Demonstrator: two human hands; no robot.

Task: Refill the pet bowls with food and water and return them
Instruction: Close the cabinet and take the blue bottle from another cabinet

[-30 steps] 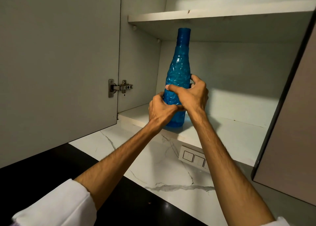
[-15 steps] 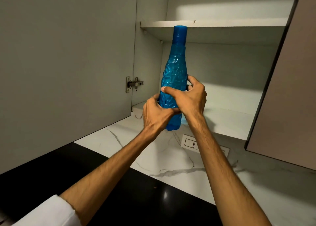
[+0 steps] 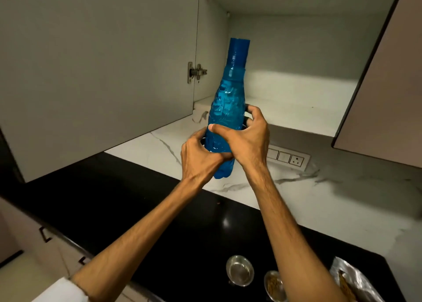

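A tall blue textured plastic bottle [image 3: 227, 109] with its blue cap on is held upright in the air, in front of the open wall cabinet. My left hand [image 3: 201, 159] grips its lower body from the left, and my right hand [image 3: 247, 139] wraps it from the right, thumb across the front. Down on the black counter stands a steel bowl [image 3: 239, 270] that holds no food. Right beside it, a second steel bowl [image 3: 274, 287] holds brown pet food and is partly hidden by my right forearm.
The cabinet's left door [image 3: 98, 68] stands open, and the right door [image 3: 386, 77] hangs ajar. A silver food pouch [image 3: 352, 281] lies at the counter's right end. A switch panel [image 3: 288, 159] is set in the white marble backsplash. The cabinet's lower shelf [image 3: 290, 114] is bare.
Both hands have lifted the bottle off the cabinet shelf and brought it out and down toward me. The view has tilted down, so the counter and bowls now show.
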